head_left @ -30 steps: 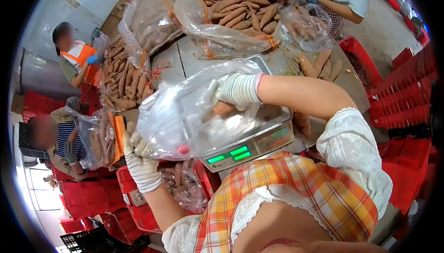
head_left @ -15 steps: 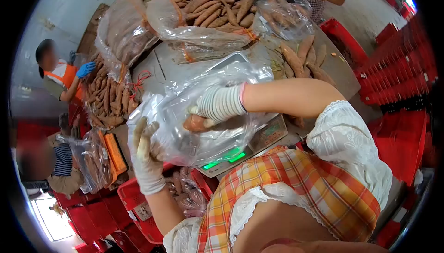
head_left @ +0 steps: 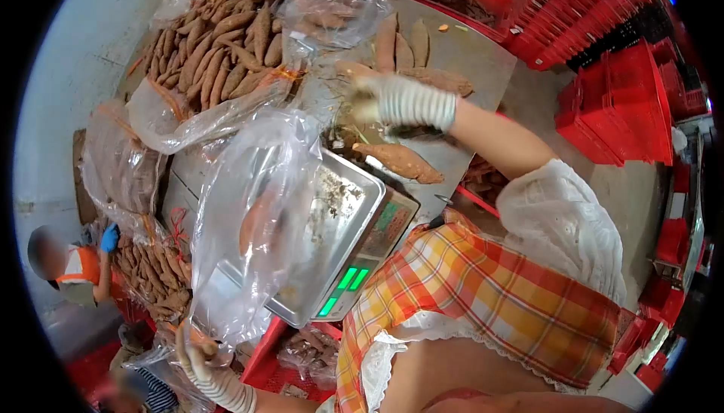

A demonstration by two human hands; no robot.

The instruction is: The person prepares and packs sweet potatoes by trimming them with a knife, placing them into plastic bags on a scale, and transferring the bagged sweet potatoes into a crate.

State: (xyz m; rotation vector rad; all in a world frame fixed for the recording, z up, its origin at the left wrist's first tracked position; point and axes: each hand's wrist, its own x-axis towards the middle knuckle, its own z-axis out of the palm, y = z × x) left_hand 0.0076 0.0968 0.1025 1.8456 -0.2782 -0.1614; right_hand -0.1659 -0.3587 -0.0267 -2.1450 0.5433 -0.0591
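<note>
**Clear bag (head_left: 249, 164) on scale (head_left: 377, 241), hands to either side**

The grey surface (head_left: 473, 58) carries the work across the centre and top of the frame. A large pile of tubers (head_left: 219, 47) lies at upper left, presumably placed there as ready stock within reach of several people.

The scale stands at frame centre, beside the wearer's apron. Its lit display (head_left: 348, 278) is on the edge nearest the wearer, probably so that it can be read from above.

The clear bag lies over the left part of the metal tray and overhangs it. One tuber (head_left: 259, 224) shows through the film; its weight likely helps keep the bag spread.

A red crate (head_left: 260, 351) sits below the scale at the lower edge and contains wrapped tubers.

Right hand (head_left: 388, 101), upper centre: gloved, motion-blurred, fingers bent beside the tubers above the tray. Whether it grips one cannot be told.

Left hand (head_left: 202, 364), lower left: gloved, fingers extended at the lower end of the bag, a position suited to steadying the film. Whether they pinch it cannot be told.

A loose tuber (head_left: 400, 162) rests just beside the tray's upper right corner, off the weighing area.
</note>
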